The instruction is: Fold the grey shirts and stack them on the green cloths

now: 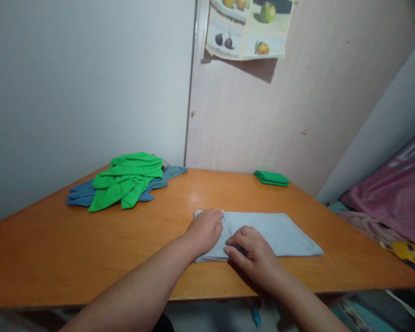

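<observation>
A light grey cloth garment [280,233], folded into a long flat shape, lies near the front edge of the wooden table. Its left end is doubled over into a thicker folded part. My left hand [207,229] rests on this doubled part, palm down, with the fingers laid over the fabric. Just to the right, my right hand [251,256] is bent over the cloth beside the fold's edge. Its thumb and forefinger tips are close but a little apart, and no fabric shows raised between them. The right hand's other fingers are curled and partly hidden.
On the table [173,221], a loose heap of bright green cloth [127,177] lies over blue cloth [81,193] at the back left. A neatly folded green cloth [271,178] sits at the back right. Walls stand behind; pink fabric [394,193] is beyond the right edge.
</observation>
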Tool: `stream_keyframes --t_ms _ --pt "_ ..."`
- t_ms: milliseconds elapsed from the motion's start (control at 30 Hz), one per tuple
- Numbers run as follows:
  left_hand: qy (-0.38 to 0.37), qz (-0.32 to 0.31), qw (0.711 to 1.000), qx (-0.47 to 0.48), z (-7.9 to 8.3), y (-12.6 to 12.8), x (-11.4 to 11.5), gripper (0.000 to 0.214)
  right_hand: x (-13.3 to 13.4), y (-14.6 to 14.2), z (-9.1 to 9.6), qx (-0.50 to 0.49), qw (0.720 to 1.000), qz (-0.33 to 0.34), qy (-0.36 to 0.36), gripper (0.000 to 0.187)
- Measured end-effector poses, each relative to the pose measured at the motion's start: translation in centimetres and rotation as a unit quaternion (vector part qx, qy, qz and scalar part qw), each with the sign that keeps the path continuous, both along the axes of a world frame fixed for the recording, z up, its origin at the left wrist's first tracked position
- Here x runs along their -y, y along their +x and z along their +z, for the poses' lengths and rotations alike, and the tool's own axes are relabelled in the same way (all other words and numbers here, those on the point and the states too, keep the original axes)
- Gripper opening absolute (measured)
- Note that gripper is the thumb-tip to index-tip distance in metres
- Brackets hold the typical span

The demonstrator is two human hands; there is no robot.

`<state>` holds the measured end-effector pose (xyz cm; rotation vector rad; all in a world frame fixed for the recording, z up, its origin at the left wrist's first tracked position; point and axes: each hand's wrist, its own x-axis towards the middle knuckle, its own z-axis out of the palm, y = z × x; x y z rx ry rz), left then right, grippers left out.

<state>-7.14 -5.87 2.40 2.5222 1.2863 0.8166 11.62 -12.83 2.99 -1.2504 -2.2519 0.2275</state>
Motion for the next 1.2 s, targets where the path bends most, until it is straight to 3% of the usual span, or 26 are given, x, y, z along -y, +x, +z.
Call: stream_keyframes --t_ms 433,567,667,733,833,1033,1200 --pt "0.025 -0.035 0.995 -0.092 0.5 0.9 1.9 0.039 -0.2 0.2 -2.1 -0.070 0.997 0.013 0.010 0.011" --pt "0.004 -0.041 0.994 -0.100 0.4 0.9 2.1 0.044 -0.2 0.7 -1.2 -0.095 0.995 0.023 -0.024 0.019" --pt "-0.016 -0.042 0.994 -0.097 0.6 0.7 2.3 0.050 -0.9 1.6 -0.1 -0.141 0.988 -0.009 -0.054 0.028" --pt "-0.028 -0.046 0.993 -0.104 0.7 0.6 2.5 0.057 -1.8 2.2 0.5 -0.153 0.987 -0.037 -0.037 0.030" --pt "-0.044 -0.057 0.990 -0.121 0.9 0.5 2.7 0.062 -3.4 2.8 0.5 -0.092 0.993 -0.064 -0.023 0.042" --pt "-0.075 -0.065 0.983 -0.157 1.3 0.3 2.8 0.066 -4.7 2.1 -0.6 0.129 0.981 -0.077 -0.120 0.065" --pt "-0.089 -0.062 0.979 -0.174 1.8 0.3 2.8 0.069 -4.7 2.0 -0.4 0.165 0.971 -0.075 -0.156 0.069"
